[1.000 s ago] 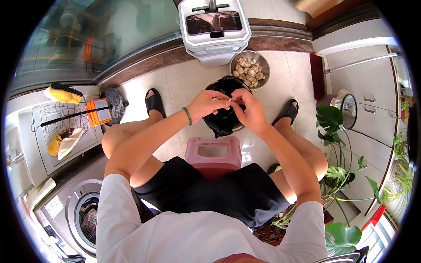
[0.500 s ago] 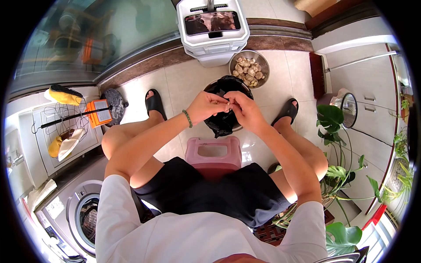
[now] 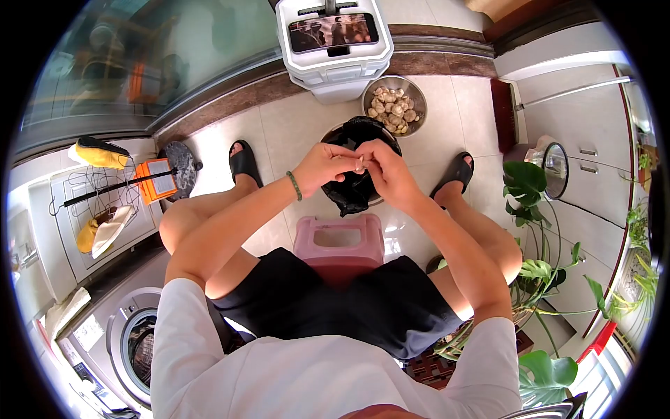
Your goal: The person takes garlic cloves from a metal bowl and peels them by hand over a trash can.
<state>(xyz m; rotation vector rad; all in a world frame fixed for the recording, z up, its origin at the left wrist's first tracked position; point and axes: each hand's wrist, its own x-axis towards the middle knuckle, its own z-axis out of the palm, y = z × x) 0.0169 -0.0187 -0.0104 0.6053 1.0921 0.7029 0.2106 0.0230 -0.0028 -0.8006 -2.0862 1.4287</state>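
Observation:
My left hand [image 3: 326, 169], with a green beaded bracelet at the wrist, and my right hand [image 3: 385, 172] meet fingertip to fingertip. Both are closed in a pinch on a small pale garlic clove [image 3: 360, 163], mostly covered by the fingers. Directly below them stands a round bin lined with a black plastic bag [image 3: 357, 197]; what lies inside it is too dark to make out. Just beyond the bin, to the right, a metal bowl [image 3: 423, 105] holds several garlic bulbs [image 3: 392, 110].
A pink plastic stool [image 3: 339, 251] is between my legs. Ahead, a phone [image 3: 333, 32] lies on a white and grey box [image 3: 335, 70]. Shoes on a wire rack [image 3: 105, 178] and a washing machine [image 3: 136, 342] are at left; leafy plants [image 3: 527, 183] and cabinets [image 3: 586, 119] at right.
Both hands stay together over the bin, with a small shift of the fingers around the clove. The whole view has moved slightly; bowl and bin stand as before.

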